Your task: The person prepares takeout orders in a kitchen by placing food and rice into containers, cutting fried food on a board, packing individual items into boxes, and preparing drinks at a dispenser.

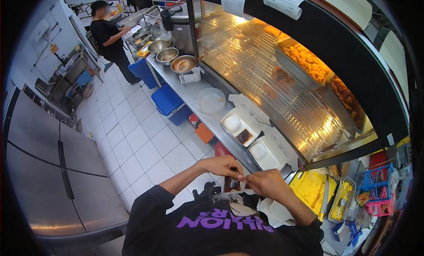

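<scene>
Close to my chest, my left hand [222,166] pinches the top of a small clear plastic bag of dark sauce [232,184]. The fingertips of my right hand [266,184] meet it at the bag's upper corner. Beyond my hands, on the steel counter, stand two opened white cardboard takeaway boxes. The farther box [250,138] holds a white rounded mound, seemingly rice, and a packet of dark sauce [244,136]. The nearer box [273,160] holds a similar white mound [259,150].
A round plastic lid or tub [212,101] and steel bowls [183,64] line the counter beside a heated glass display cabinet [245,54]. On the right lie a yellow cutting board [308,189], a knife [324,196] and a food tray [343,199]. A co-worker [107,37] stands farther back.
</scene>
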A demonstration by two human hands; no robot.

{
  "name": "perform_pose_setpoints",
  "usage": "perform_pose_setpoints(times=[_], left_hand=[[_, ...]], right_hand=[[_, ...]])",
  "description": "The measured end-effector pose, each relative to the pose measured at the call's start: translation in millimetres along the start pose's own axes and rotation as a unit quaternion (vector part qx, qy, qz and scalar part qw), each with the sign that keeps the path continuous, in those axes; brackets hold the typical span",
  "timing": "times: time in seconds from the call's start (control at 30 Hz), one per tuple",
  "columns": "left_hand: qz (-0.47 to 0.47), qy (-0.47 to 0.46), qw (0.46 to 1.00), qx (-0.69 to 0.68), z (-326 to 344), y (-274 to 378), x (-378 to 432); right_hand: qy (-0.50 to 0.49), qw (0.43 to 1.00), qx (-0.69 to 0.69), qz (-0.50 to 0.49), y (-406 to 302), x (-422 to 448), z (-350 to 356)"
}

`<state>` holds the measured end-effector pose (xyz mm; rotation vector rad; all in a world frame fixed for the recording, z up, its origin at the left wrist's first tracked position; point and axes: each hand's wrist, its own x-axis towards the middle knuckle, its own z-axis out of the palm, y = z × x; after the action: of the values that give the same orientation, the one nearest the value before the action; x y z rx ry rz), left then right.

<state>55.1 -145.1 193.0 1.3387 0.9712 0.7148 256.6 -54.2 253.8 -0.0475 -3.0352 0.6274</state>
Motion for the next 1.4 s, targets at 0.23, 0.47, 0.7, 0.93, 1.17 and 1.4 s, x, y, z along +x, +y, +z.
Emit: perform_pose_setpoints(times=[0.23, 0.47, 0.7, 0.93, 1.17, 1.4], left_hand=[[-0.064, -0.008, 0.982, 0.178, 13.6, 26.3, 6.5], [-0.012, -0.032, 0.998, 0.048, 5.9, 5.4, 6.2], [-0.009, 0.032, 0.999, 0.011, 3.2, 2.3, -4.8], [0.036, 0.184, 0.982, 0.022, -1.5, -13.8, -14.5], [0.023, 0.338, 0.937, 0.082, 7.7, -32.4, -39.6], [0.017, 0.26, 0.964, -0.052, 30.5, -33.2, -2.6]], right_hand=[[-0.091, 0.993, 0.008, 0.074, 2.1, 5.7, 1.9], [-0.039, 0.999, 0.018, 0.033, -3.6, 4.9, 3.9], [0.018, 0.998, 0.015, 0.056, -15.2, -4.0, -0.1], [0.092, 0.987, 0.075, 0.109, -5.8, -19.0, 5.7], [0.235, 0.866, 0.238, 0.372, 57.4, -56.4, 23.4], [0.417, 0.806, -0.023, 0.419, 115.5, -21.2, 82.7]])
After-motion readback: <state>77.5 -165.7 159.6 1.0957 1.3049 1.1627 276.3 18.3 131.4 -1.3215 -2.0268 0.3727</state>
